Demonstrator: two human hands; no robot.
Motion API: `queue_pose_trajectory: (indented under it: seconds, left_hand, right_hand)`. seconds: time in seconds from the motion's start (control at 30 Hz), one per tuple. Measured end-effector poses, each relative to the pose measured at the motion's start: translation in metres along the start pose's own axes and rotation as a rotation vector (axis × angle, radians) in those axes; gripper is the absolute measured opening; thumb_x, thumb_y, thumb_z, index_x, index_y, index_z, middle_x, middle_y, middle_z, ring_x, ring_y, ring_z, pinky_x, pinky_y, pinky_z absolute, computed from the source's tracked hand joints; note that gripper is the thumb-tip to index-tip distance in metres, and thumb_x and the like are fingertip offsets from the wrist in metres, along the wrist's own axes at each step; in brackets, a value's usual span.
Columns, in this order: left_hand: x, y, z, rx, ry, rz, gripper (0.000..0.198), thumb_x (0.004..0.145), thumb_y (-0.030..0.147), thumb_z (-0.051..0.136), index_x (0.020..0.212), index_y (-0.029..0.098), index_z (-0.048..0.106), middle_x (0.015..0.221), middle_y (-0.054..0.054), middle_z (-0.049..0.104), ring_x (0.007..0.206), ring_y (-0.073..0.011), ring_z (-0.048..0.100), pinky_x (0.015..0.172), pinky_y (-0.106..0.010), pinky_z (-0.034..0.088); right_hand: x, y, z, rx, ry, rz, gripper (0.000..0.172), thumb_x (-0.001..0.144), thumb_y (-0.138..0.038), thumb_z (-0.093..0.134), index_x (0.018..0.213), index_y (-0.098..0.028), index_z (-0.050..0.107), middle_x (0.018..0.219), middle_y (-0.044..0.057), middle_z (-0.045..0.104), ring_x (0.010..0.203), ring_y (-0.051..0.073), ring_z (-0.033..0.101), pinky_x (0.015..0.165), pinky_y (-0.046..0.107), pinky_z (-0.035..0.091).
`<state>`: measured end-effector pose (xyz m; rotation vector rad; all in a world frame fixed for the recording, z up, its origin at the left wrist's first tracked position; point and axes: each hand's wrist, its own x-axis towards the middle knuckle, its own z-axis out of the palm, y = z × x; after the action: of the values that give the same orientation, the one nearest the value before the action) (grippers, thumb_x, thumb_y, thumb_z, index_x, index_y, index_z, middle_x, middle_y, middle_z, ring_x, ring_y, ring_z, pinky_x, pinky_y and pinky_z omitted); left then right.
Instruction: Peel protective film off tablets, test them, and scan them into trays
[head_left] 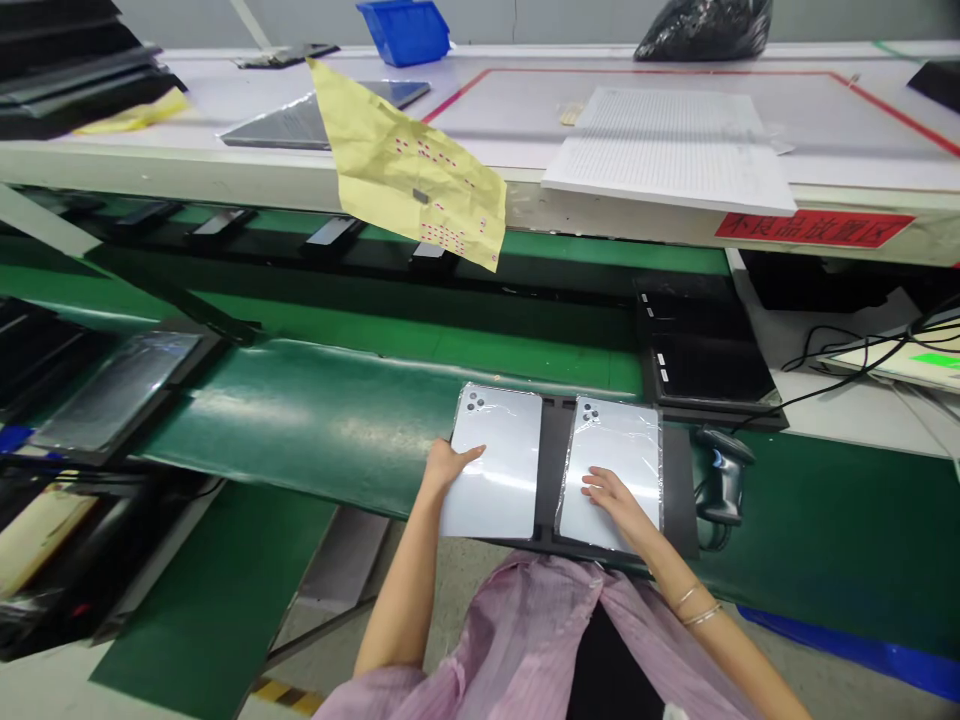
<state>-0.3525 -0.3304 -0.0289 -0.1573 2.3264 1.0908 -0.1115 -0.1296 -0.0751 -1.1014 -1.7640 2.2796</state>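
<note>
Two silver tablets, backs up with clustered camera lenses at their upper left corners, lie side by side on a black tray (553, 465). My left hand (448, 464) grips the left edge of the left tablet (499, 480), thumb on top and fingers hidden beneath it. On the right tablet (626, 440), which is wrapped in clear film, my right hand (609, 492) rests with its fingers apart. A barcode scanner (726, 475) lies just right of the tray.
A black tray stack (705, 340) stands behind on the right, near loose cables (862, 365). More wrapped trays (124, 390) sit at left. A yellow paper (420, 180) hangs from the shelf edge above. White paper sheets (667, 145) overhang that shelf.
</note>
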Motion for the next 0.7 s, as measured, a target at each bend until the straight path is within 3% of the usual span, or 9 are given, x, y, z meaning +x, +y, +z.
queue_pose_trajectory:
  seconds: [0.1, 0.23, 0.3, 0.37, 0.4, 0.47, 0.6, 0.7]
  left_hand:
    - [-0.031, 0.016, -0.005, -0.184, -0.142, 0.098, 0.054, 0.055, 0.047, 0.076, 0.089, 0.019, 0.046, 0.073, -0.005, 0.067, 0.07, -0.0261, 0.067, 0.063, -0.035, 0.052]
    - [-0.092, 0.046, 0.001, -0.424, -0.275, 0.188, 0.064, 0.056, 0.058, 0.075, 0.099, 0.022, 0.044, 0.063, 0.002, 0.064, 0.051, -0.0182, 0.06, 0.051, -0.03, 0.05]
    - [-0.125, 0.063, 0.007, -0.6, -0.403, 0.221, 0.06, 0.059, 0.053, 0.077, 0.099, 0.022, 0.046, 0.066, 0.001, 0.065, 0.053, -0.0182, 0.062, 0.053, -0.03, 0.052]
    - [-0.154, 0.08, 0.012, -0.674, -0.561, 0.311, 0.048, 0.069, 0.049, 0.074, 0.1, 0.02, 0.05, 0.071, 0.0, 0.066, 0.06, -0.0179, 0.064, 0.059, -0.029, 0.054]
    - [-0.166, 0.089, 0.015, -0.654, -0.582, 0.386, 0.041, 0.075, 0.047, 0.07, 0.1, 0.02, 0.053, 0.071, 0.0, 0.066, 0.062, -0.0164, 0.064, 0.06, -0.027, 0.053]
    - [-0.185, 0.11, 0.018, -0.578, -0.431, 0.582, 0.029, 0.084, 0.043, 0.061, 0.103, 0.02, 0.058, 0.072, 0.001, 0.063, 0.063, -0.0127, 0.061, 0.057, -0.022, 0.05]
    - [-0.203, 0.149, 0.017, -0.498, 0.154, 0.967, 0.007, 0.084, 0.025, 0.063, 0.089, 0.021, 0.059, 0.076, 0.003, 0.058, 0.065, -0.008, 0.056, 0.053, -0.016, 0.045]
    - [-0.214, 0.162, 0.013, -0.358, 0.376, 1.21, 0.013, 0.081, 0.012, 0.064, 0.078, 0.022, 0.056, 0.07, 0.005, 0.057, 0.062, -0.0081, 0.054, 0.058, -0.021, 0.046]
  right_hand:
    - [0.002, -0.014, -0.004, 0.048, -0.022, -0.019, 0.081, 0.062, -0.067, 0.074, 0.125, -0.023, 0.049, 0.135, 0.017, 0.052, 0.116, 0.026, 0.057, 0.103, 0.042, 0.039]
    - [-0.009, -0.063, -0.009, 0.125, -0.049, -0.034, 0.086, 0.072, -0.068, 0.066, 0.141, -0.028, 0.034, 0.145, 0.016, 0.042, 0.114, 0.027, 0.059, 0.093, 0.044, 0.048]
    - [-0.031, -0.098, -0.014, 0.172, -0.039, -0.095, 0.073, 0.077, -0.065, 0.063, 0.137, -0.029, 0.043, 0.136, 0.012, 0.054, 0.105, 0.026, 0.063, 0.086, 0.041, 0.052]
    - [-0.062, -0.132, -0.023, 0.22, 0.084, -0.257, 0.053, 0.079, -0.054, 0.068, 0.122, -0.024, 0.059, 0.12, 0.009, 0.065, 0.1, 0.025, 0.065, 0.081, 0.036, 0.054]
    - [-0.079, -0.146, -0.028, 0.194, 0.145, -0.335, 0.046, 0.079, -0.046, 0.071, 0.118, -0.024, 0.062, 0.115, 0.007, 0.068, 0.096, 0.023, 0.066, 0.078, 0.032, 0.054]
    - [-0.113, -0.166, -0.037, 0.147, 0.29, -0.458, 0.039, 0.081, -0.036, 0.071, 0.118, -0.024, 0.064, 0.111, 0.005, 0.069, 0.092, 0.019, 0.067, 0.074, 0.025, 0.054]
    - [-0.155, -0.174, -0.044, 0.107, 0.559, -0.618, 0.039, 0.081, -0.026, 0.069, 0.12, -0.024, 0.065, 0.11, 0.002, 0.07, 0.095, 0.015, 0.065, 0.077, 0.018, 0.051]
    - [-0.164, -0.173, -0.039, 0.091, 0.644, -0.682, 0.038, 0.079, -0.027, 0.07, 0.117, -0.023, 0.067, 0.104, 0.002, 0.072, 0.103, 0.016, 0.063, 0.082, 0.018, 0.05]
